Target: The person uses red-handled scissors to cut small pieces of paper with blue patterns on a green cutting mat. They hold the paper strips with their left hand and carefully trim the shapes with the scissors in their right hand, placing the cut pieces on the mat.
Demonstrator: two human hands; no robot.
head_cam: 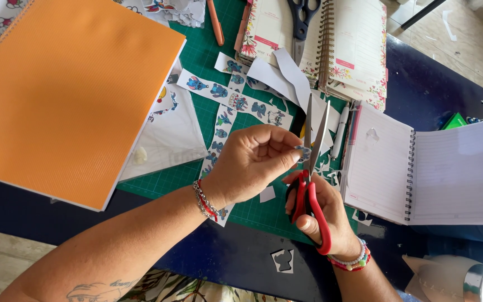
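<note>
A white sticker strip [233,100] with blue cartoon figures is laid slantwise across the green mat at upper centre. A second strip [217,146] is set running down from it. A small blue sticker [303,152] is seen at centre, pinched by fingertips.

A large orange spiral-bound notebook [65,92] is laid on the dark blue desk [420,84], overlapping a green gridded cutting mat [197,61]. An open lined spiral notebook [426,168] is seen at the right, black-handled scissors [303,14] resting on a floral planner [359,47].
</note>
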